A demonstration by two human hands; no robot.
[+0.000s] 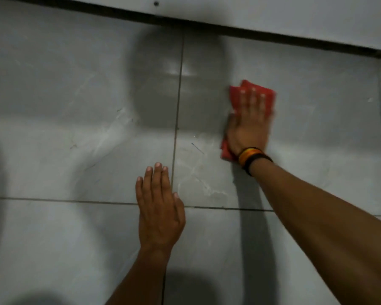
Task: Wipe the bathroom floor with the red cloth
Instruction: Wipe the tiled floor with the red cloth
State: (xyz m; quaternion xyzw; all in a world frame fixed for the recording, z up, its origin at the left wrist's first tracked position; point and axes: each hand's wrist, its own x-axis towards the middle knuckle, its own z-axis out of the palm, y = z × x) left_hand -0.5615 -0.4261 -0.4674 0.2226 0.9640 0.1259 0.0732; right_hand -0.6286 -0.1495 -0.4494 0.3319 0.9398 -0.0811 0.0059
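The red cloth (265,93) lies flat on the grey tiled floor (75,150), right of the centre grout line. My right hand (249,126) presses down on it with fingers spread, palm covering most of it; red edges show past the fingertips and beside the wrist. The hand and cloth look slightly blurred. Dark and orange bands circle that wrist. My left hand (158,208) rests flat on the floor nearer to me, fingers together, holding nothing, across the tile joint.
A pale wall or door panel (273,16) runs across the top, with a dark gap along its base. Dark grout lines cross the tiles. My head's shadow falls on the floor ahead, with more shadows at the left and bottom.
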